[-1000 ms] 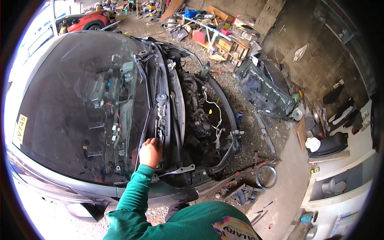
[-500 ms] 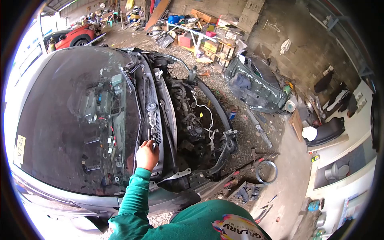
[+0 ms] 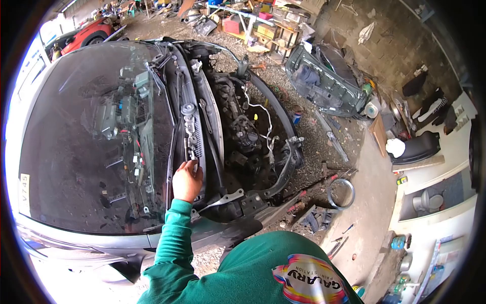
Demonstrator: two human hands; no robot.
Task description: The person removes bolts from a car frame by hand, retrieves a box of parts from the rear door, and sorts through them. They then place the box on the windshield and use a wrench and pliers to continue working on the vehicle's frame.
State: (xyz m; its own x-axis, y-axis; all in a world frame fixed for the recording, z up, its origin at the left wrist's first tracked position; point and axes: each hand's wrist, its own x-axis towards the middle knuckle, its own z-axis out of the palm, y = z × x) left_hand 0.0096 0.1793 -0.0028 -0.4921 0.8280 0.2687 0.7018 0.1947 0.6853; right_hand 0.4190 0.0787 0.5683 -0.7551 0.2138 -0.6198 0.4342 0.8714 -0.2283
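My left hand (image 3: 188, 181), in a green sleeve (image 3: 173, 238), reaches over the front of a dark car. Its fingers are closed at the lower end of a long metal part (image 3: 190, 126) with a round disc at its top. That part lies along the black cowl between the windshield (image 3: 91, 142) and the open engine bay (image 3: 245, 131). The fingers hide what exactly they grip. My right hand is out of view.
The curved front frame (image 3: 281, 109) of the car rings the engine bay. A detached dark green panel (image 3: 324, 83) lies on the gravel beyond. Right of the car are a metal ring (image 3: 340, 194) and scattered parts. A cluttered table (image 3: 243, 14) stands farther back.
The camera view has tilted, so the car and surroundings sit higher in the picture. My left hand stays at the lower end of the metal part.
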